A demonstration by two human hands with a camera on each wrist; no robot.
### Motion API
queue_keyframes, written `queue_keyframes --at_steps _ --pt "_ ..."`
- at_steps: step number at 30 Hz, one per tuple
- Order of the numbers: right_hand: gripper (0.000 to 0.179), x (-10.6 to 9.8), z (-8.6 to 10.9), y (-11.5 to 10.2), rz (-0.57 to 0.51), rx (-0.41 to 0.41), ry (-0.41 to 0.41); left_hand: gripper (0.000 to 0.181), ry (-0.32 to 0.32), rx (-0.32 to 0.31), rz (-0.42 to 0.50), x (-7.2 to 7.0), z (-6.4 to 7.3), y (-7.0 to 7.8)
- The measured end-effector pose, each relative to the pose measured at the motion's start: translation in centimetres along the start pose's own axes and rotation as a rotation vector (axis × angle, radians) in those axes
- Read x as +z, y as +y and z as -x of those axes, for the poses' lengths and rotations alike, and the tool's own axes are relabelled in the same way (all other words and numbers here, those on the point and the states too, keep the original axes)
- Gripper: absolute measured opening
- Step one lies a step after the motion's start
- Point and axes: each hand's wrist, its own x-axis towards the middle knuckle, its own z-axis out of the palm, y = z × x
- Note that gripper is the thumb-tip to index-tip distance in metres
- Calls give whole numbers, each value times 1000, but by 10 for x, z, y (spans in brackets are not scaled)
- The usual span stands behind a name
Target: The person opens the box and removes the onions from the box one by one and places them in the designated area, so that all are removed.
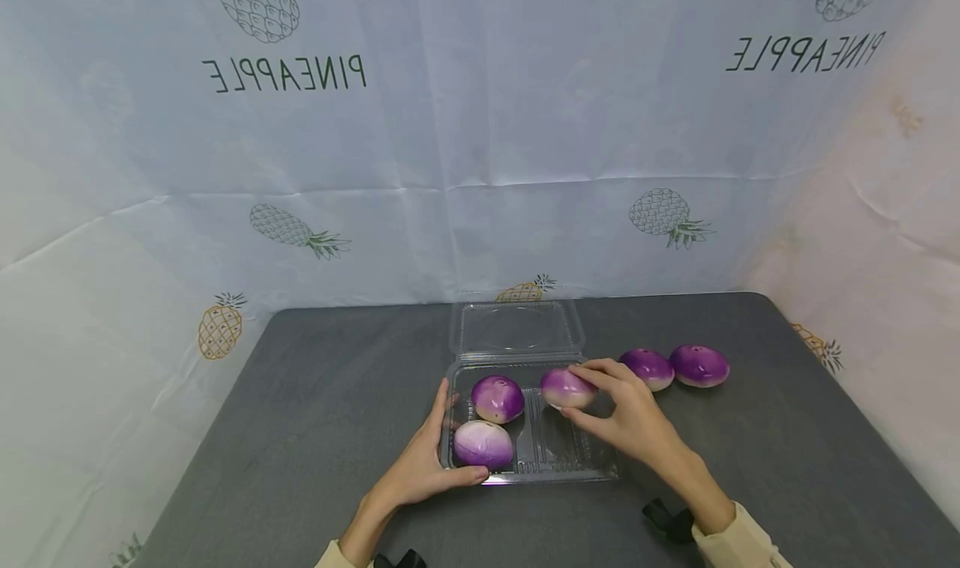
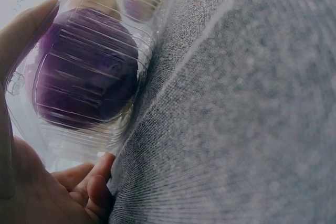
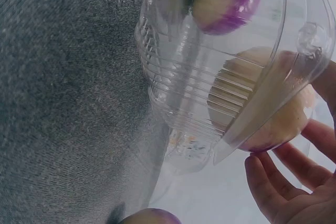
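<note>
A clear plastic clamshell container lies on the table with its lid folded open toward the back. Along its left side sit two purple-and-white turnips, one behind and one in front. My left hand holds the container at its front left corner, thumb on the front edge and fingers along the left wall. Over the right rear compartment, my right hand pinches a third turnip between thumb and fingers. In the right wrist view this turnip shows partly behind the clear wall.
Two more turnips, a nearer one and a farther one, lie on the grey table right of the container. A pineapple-print curtain hangs behind the table. Dark straps lie by the wrists.
</note>
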Motion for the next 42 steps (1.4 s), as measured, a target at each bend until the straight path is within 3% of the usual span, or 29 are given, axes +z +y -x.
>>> queue_keyframes --at_steps 7,16,42 --pt "51 -5 1 -2 22 -9 24 137 -1 0 -20 0 0 0" --pt "53 -16 2 -1 13 6 68 137 1 -23 20 1 1 0" --pt "59 -53 3 28 53 7 168 138 -2 -3 -8 0 0 -1"
